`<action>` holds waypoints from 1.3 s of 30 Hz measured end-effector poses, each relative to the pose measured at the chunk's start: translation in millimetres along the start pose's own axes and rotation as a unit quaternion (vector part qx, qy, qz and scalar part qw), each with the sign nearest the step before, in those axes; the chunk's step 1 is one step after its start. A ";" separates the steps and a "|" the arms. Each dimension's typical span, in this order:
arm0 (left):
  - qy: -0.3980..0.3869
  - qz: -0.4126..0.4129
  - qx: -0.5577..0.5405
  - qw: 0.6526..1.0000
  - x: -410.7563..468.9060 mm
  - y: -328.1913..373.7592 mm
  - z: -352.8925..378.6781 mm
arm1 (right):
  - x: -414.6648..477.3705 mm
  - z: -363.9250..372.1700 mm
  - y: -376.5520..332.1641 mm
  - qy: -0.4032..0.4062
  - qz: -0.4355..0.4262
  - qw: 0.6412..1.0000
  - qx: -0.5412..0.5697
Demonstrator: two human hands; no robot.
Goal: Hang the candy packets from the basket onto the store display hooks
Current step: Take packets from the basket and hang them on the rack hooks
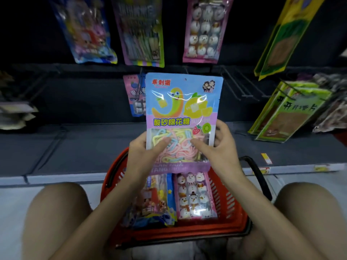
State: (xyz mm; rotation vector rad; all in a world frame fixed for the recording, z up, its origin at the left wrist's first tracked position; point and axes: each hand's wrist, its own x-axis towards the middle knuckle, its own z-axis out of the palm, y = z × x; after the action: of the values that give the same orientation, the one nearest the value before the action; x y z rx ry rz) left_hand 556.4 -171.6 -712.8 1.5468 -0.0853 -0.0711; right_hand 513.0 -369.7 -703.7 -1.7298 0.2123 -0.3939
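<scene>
I hold a blue and pink candy packet upright in front of the display. My left hand grips its lower left edge, thumb on the clear window. My right hand grips the lower right edge the same way. Below them a red basket sits between my knees with a pink snowman packet and a blue packet inside. Behind the held packet a blue packet hangs on a hook. Bare black hooks stick out to the right.
Three packets hang on the upper row: a blue one, a purple one and a pink snowman one. Green snack packs hang at the right. Pale packs sit at the left. A black basket handle stands up on the right.
</scene>
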 end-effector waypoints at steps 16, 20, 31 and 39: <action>0.123 0.209 0.057 0.969 20.8 150.9 -74.1 | 43.6 61.4 -158.3 -0.035 -0.201 0.978 -0.036; 0.154 0.229 0.067 0.959 31.4 193.1 -92.1 | 55.1 75.4 -203.9 -0.035 -0.252 0.967 -0.028; 0.194 0.298 0.053 0.933 66.1 298.3 -131.6 | 93.2 110.8 -309.2 -0.022 -0.301 0.952 -0.041; 0.173 0.329 0.020 0.928 102.5 356.1 -141.0 | 126.7 133.7 -366.3 0.015 -0.321 0.946 -0.043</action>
State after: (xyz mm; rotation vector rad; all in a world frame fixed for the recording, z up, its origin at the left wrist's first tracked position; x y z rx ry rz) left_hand 669.6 -33.3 -358.9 1.4798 -0.3229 0.7373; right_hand 652.6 -220.2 -348.3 -1.8534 -0.3313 -0.8962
